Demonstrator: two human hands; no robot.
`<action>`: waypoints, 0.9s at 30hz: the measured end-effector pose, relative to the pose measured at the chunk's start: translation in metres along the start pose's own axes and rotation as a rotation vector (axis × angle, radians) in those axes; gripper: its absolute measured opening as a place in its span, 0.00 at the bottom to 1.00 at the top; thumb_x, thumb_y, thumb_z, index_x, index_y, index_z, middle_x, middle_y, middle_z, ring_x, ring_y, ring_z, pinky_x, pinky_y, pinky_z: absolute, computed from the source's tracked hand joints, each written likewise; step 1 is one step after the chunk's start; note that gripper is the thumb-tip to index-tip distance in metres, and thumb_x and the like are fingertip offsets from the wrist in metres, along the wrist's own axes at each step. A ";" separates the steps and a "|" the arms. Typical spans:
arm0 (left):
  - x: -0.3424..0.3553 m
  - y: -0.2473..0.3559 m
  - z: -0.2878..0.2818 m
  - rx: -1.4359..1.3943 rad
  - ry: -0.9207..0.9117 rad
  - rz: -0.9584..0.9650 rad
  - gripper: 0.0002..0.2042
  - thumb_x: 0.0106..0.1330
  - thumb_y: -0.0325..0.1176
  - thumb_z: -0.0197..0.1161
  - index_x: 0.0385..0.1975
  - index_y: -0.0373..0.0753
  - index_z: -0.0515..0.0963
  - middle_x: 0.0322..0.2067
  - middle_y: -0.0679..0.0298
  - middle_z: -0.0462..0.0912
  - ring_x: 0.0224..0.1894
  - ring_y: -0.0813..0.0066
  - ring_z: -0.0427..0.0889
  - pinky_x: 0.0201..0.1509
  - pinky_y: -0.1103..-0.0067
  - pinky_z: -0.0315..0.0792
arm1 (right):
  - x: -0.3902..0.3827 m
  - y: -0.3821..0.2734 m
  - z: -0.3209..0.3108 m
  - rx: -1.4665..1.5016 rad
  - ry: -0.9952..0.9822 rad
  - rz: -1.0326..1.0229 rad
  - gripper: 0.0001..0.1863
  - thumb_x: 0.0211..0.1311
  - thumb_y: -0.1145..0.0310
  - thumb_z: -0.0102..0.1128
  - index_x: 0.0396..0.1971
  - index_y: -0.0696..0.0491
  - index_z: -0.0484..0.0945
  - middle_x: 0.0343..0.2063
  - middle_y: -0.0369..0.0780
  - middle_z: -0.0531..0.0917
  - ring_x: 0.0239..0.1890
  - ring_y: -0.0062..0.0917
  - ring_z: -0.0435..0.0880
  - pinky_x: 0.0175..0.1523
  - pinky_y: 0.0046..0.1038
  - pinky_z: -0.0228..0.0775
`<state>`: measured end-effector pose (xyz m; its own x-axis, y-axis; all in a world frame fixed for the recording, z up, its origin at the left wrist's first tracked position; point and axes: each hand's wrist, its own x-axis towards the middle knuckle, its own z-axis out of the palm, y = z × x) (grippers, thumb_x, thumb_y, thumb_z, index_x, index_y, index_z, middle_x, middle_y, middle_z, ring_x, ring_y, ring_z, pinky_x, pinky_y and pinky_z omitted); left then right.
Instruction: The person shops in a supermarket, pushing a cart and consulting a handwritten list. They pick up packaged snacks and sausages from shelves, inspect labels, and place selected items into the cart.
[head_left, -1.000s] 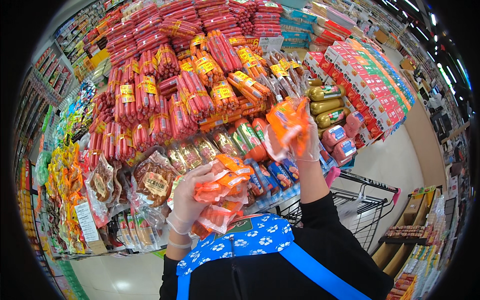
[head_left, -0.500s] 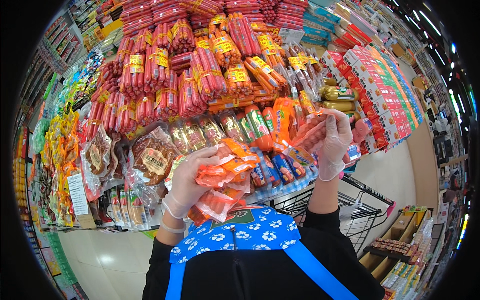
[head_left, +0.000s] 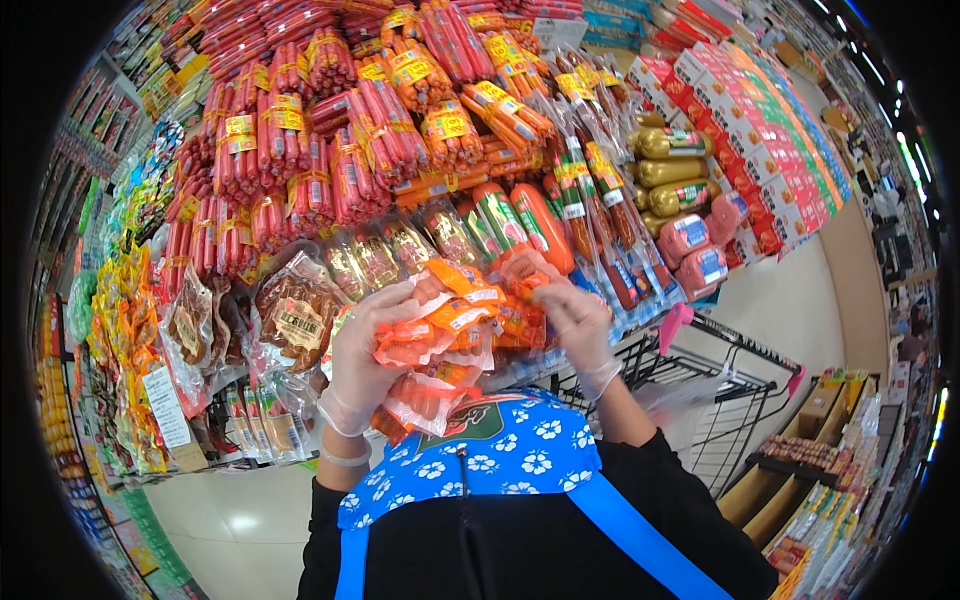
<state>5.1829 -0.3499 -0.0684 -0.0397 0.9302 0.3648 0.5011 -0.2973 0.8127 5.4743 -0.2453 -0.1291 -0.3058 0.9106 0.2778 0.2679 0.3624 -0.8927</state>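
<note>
My left hand (head_left: 365,355), in a thin clear glove, is closed round a bunch of orange-and-clear sausage packets (head_left: 435,350) held in front of my chest. The gloved right hand (head_left: 580,322) pinches another orange sausage packet (head_left: 522,275), which touches or lies close beside the bunch. Behind them on the display lie plastic-wrapped sausages (head_left: 375,262) with dark and gold wrapping, and thick red-and-green sausages (head_left: 540,228). Left of my hands are vacuum-packed brown meats (head_left: 297,312) in clear bags.
Bundled red sausages (head_left: 385,135) with yellow bands are heaped at the back. Gold sausage rolls (head_left: 675,170) and pink packs (head_left: 700,265) lie right, before stacked red-and-white boxes (head_left: 745,170). A black wire cart (head_left: 735,385) stands at my right. Yellow packets (head_left: 125,340) hang left.
My right hand has moved left and down with its packet, from over the display's right part to beside the bunch. The left hand stays nearly in place, and the view has shifted slightly.
</note>
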 end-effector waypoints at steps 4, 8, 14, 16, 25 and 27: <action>0.001 0.000 0.003 -0.026 -0.011 -0.033 0.22 0.53 0.19 0.71 0.50 0.39 0.78 0.59 0.50 0.77 0.61 0.60 0.77 0.65 0.70 0.70 | 0.001 0.018 -0.039 -0.134 0.112 0.161 0.13 0.58 0.75 0.68 0.45 0.56 0.84 0.43 0.39 0.85 0.45 0.24 0.84 0.50 0.25 0.76; 0.001 0.001 0.003 -0.033 -0.025 -0.046 0.23 0.55 0.19 0.71 0.52 0.40 0.78 0.59 0.51 0.76 0.61 0.61 0.76 0.65 0.70 0.70 | -0.008 0.031 -0.052 -0.208 0.001 0.186 0.24 0.52 0.73 0.72 0.52 0.54 0.81 0.50 0.40 0.81 0.52 0.28 0.82 0.56 0.28 0.74; -0.001 -0.002 0.005 -0.096 -0.017 -0.076 0.24 0.53 0.18 0.71 0.52 0.40 0.78 0.60 0.51 0.74 0.62 0.60 0.75 0.66 0.69 0.69 | -0.022 0.042 -0.040 0.071 -0.024 0.327 0.24 0.56 0.74 0.68 0.55 0.56 0.78 0.50 0.41 0.83 0.50 0.27 0.84 0.56 0.28 0.75; 0.000 -0.002 0.005 -0.079 -0.013 -0.044 0.25 0.53 0.17 0.71 0.52 0.41 0.78 0.60 0.51 0.74 0.62 0.60 0.75 0.66 0.68 0.69 | -0.023 0.045 -0.034 0.051 0.043 0.305 0.21 0.58 0.73 0.66 0.53 0.57 0.79 0.44 0.40 0.85 0.46 0.27 0.86 0.53 0.26 0.76; 0.002 0.000 0.006 -0.008 0.020 -0.048 0.24 0.50 0.20 0.73 0.49 0.43 0.80 0.57 0.52 0.79 0.60 0.57 0.79 0.64 0.69 0.71 | -0.010 0.060 -0.033 0.351 0.248 0.542 0.11 0.72 0.68 0.59 0.42 0.61 0.83 0.31 0.32 0.84 0.30 0.12 0.80 0.36 0.18 0.72; 0.002 0.000 0.005 -0.028 0.017 -0.082 0.24 0.50 0.20 0.73 0.49 0.42 0.80 0.57 0.51 0.80 0.60 0.57 0.79 0.64 0.69 0.72 | -0.011 0.058 -0.034 0.418 0.224 0.503 0.12 0.73 0.67 0.58 0.44 0.61 0.82 0.31 0.32 0.85 0.31 0.12 0.81 0.37 0.17 0.73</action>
<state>5.1874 -0.3468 -0.0696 -0.0946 0.9478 0.3044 0.4710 -0.2268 0.8525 5.5241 -0.2280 -0.1716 -0.0285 0.9834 -0.1791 -0.0608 -0.1805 -0.9817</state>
